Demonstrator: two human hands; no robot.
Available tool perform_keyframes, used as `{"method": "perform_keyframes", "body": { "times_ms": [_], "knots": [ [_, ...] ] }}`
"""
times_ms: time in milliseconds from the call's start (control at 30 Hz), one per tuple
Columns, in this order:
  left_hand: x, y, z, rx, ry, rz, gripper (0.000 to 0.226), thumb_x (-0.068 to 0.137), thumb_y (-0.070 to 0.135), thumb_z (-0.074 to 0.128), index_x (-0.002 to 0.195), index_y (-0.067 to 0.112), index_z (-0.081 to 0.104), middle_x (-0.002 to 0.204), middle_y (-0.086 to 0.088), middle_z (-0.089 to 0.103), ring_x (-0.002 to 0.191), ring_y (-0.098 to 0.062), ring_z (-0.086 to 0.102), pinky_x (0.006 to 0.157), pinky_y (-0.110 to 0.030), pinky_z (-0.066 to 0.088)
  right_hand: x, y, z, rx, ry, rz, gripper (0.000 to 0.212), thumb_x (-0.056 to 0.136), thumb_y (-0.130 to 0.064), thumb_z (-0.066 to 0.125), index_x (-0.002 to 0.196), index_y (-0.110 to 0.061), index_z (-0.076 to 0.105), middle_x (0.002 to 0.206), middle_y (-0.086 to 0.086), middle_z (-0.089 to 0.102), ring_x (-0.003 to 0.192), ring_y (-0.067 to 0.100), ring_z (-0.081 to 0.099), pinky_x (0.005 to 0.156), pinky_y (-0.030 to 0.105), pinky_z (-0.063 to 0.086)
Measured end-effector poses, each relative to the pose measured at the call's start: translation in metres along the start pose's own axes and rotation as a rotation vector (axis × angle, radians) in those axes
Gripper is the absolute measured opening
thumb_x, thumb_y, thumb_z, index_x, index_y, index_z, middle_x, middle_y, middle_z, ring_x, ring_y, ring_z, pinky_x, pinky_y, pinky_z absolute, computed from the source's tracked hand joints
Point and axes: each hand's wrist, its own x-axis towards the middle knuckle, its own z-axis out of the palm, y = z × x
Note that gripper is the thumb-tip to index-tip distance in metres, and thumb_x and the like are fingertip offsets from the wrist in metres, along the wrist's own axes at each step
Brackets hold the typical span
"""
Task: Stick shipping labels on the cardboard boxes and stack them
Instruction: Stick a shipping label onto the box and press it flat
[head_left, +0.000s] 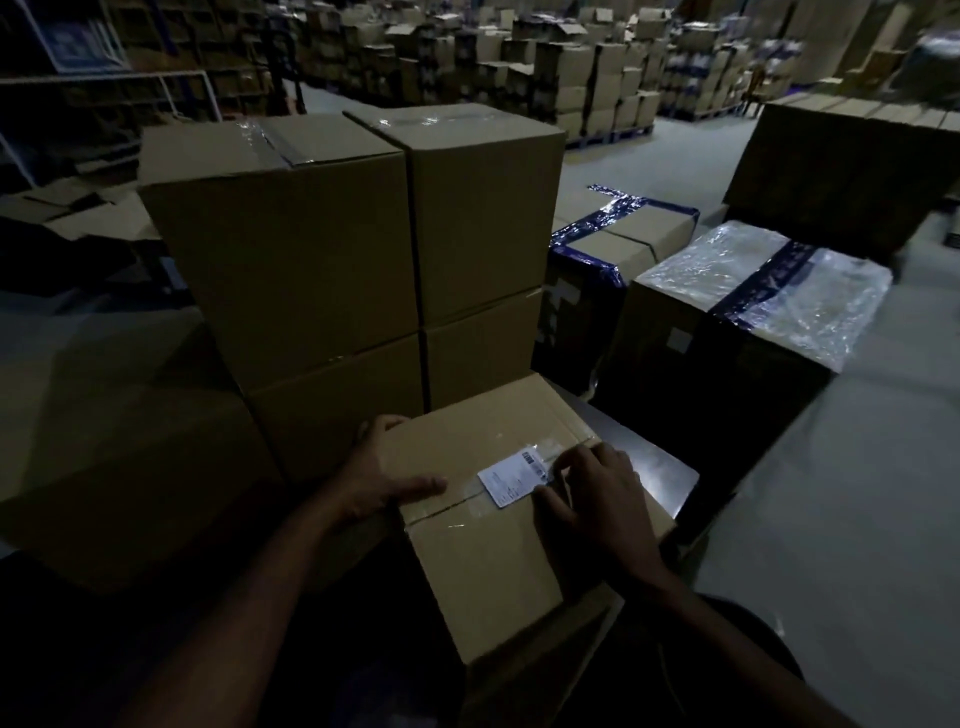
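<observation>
the near cardboard box (493, 525) stands right in front of the person, its top sealed with clear tape along the middle seam. a white shipping label (511, 480) lies on this top, over the seam, a bit toward the right edge of the box. the right hand (597, 493) rests on the top of the box with its fingers bent, and the fingertips press on the right end of the label. the left hand (384, 467) holds the left edge of the same box: the thumb lies flat on the top and the fingers curl around the far left corner.

directly behind this box, touching it or almost, is a stack of plain boxes (343, 249), two columns side by side, each two boxes high. to the right of the near box, and further back, stand a box with blue tape (618, 244) and a box wrapped in shiny plastic film (753, 291). far behind the stack, many pallets of cartons (545, 62) fill the dim warehouse floor.
</observation>
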Motion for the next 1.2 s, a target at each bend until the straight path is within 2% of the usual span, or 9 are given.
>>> {"method": "perform_keyframes", "body": {
  "times_ms": [100,200,433,600,700,833,933,1067,1200],
  "knots": [
    [0.009,0.005,-0.007,0.147,-0.068,-0.037,0.109,0.051,0.05,0.093,0.143,0.031,0.037,0.147,-0.002,0.026,0.13,-0.023,0.04,0.104,-0.036,0.042,0.002,0.004,0.004,-0.015,-0.004,-0.045,0.027,0.081,-0.054,0.059,0.099,-0.033,0.057,0.104,-0.008,0.051,0.094,0.007,0.04,0.08,0.029,0.039],
    [0.008,0.023,-0.004,0.279,-0.03,-0.021,0.128,0.047,0.065,0.085,0.154,0.033,0.023,0.161,0.008,0.005,0.148,-0.023,0.017,0.118,-0.045,0.029,-0.001,0.004,0.005,-0.01,-0.002,-0.054,0.028,0.083,-0.054,0.057,0.104,-0.035,0.058,0.102,-0.013,0.048,0.093,0.005,0.037,0.081,0.026,0.032],
    [-0.008,0.035,0.039,0.485,0.053,-0.026,0.136,0.051,0.081,0.076,0.157,0.034,0.006,0.165,0.012,-0.006,0.15,-0.013,-0.011,0.123,-0.053,0.009,0.018,0.007,0.008,0.069,-0.024,-0.104,0.042,0.081,-0.058,0.04,0.107,-0.033,0.063,0.093,-0.018,0.039,0.087,0.002,0.033,0.077,0.028,0.032],
    [-0.022,0.033,0.043,0.492,0.116,-0.026,0.132,0.051,0.081,0.074,0.155,0.038,0.005,0.163,0.014,-0.002,0.15,-0.011,-0.006,0.12,-0.05,0.012,0.033,0.004,0.011,0.097,-0.066,-0.166,0.034,0.085,-0.05,0.043,0.106,-0.035,0.065,0.09,-0.019,0.041,0.085,0.002,0.034,0.078,0.027,0.028],
    [-0.021,0.036,0.042,0.482,0.118,-0.04,0.133,0.05,0.082,0.075,0.155,0.039,0.006,0.163,0.013,0.0,0.15,-0.011,-0.005,0.119,-0.05,0.012,0.038,0.007,0.011,0.158,-0.104,-0.197,0.031,0.083,-0.051,0.044,0.096,-0.036,0.068,0.085,-0.019,0.046,0.081,0.002,0.04,0.078,0.033,0.041],
    [-0.019,0.036,0.042,0.479,0.108,-0.048,0.136,0.046,0.086,0.071,0.155,0.041,0.003,0.163,0.016,-0.002,0.15,-0.011,-0.005,0.12,-0.053,0.013,0.038,0.008,0.009,0.256,-0.076,-0.17,0.005,0.085,-0.04,0.061,0.088,-0.036,0.061,0.087,-0.02,0.049,0.084,0.003,0.044,0.082,0.031,0.04],
    [-0.02,0.037,0.042,0.489,0.102,-0.054,0.135,0.048,0.085,0.072,0.155,0.041,0.003,0.163,0.016,-0.002,0.15,-0.011,-0.005,0.12,-0.053,0.014,0.037,0.006,0.008,0.245,-0.08,-0.158,0.007,0.086,-0.035,0.065,0.092,-0.032,0.064,0.093,-0.017,0.058,0.086,0.0,0.042,0.082,0.025,0.034],
    [-0.02,0.039,0.042,0.484,0.093,-0.073,0.136,0.049,0.084,0.074,0.155,0.042,0.0,0.163,0.016,-0.005,0.151,-0.012,-0.008,0.121,-0.055,0.012,0.041,0.007,0.002,0.405,-0.185,-0.147,0.008,0.085,-0.024,0.067,0.085,-0.032,0.065,0.092,-0.012,0.069,0.08,-0.002,0.062,0.069,0.019,0.055],
    [-0.022,0.038,0.042,0.461,0.107,-0.051,0.135,0.049,0.083,0.075,0.154,0.042,0.001,0.163,0.016,-0.005,0.15,-0.01,-0.008,0.12,-0.053,0.011,0.041,0.007,0.005,0.361,-0.149,-0.141,0.008,0.083,-0.023,0.068,0.09,-0.028,0.067,0.1,-0.011,0.069,0.09,-0.001,0.061,0.075,0.016,0.053]
  ]
}}
